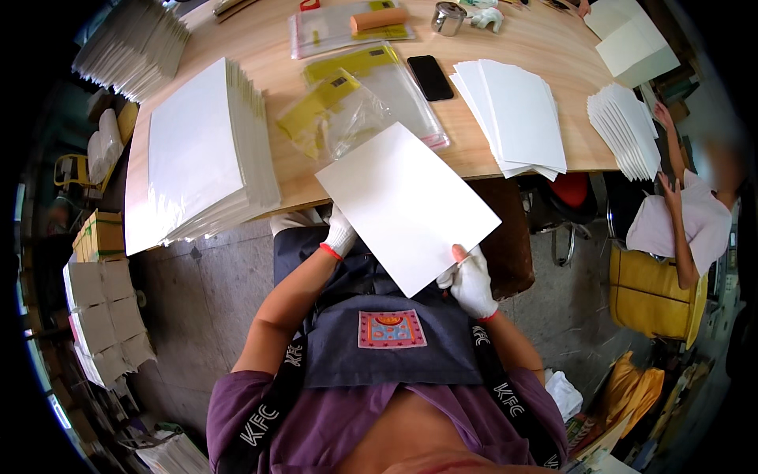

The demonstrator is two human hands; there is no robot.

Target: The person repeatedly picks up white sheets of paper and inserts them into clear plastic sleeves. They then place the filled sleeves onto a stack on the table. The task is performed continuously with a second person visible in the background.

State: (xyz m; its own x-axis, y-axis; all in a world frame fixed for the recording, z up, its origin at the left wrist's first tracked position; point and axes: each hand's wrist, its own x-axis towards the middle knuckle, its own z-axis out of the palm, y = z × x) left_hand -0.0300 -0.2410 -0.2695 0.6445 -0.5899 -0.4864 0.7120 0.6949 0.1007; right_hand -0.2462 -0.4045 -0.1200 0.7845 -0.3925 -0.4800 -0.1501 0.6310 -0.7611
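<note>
Both gloved hands have the white sheet (407, 207) pinched over the lap, just off the bench (268, 47) edge. Left hand (340, 234) is clenched on the sheet's lower left edge, mostly tucked behind it; right hand (471, 282) grasps the bottom corner with the thumb on top.

My guess at what could go wrong: it's only held along the low side, so the far end could droop or crease, and it might catch the crinkly clear bag (335, 117) hanging near the bench edge and drag it off. The tall stack (207, 150) at left overhangs the edge too, so a bump could send it sliding.

Packaging-wise: that bag has a yellow card insert, and there's a flat clear sleeve (379, 79) with a yellow strip behind it, another clear sleeve further back. A black phone (430, 77) sits next to a fanned white pile (513, 114). Another person (683, 221) sits at the right.
</note>
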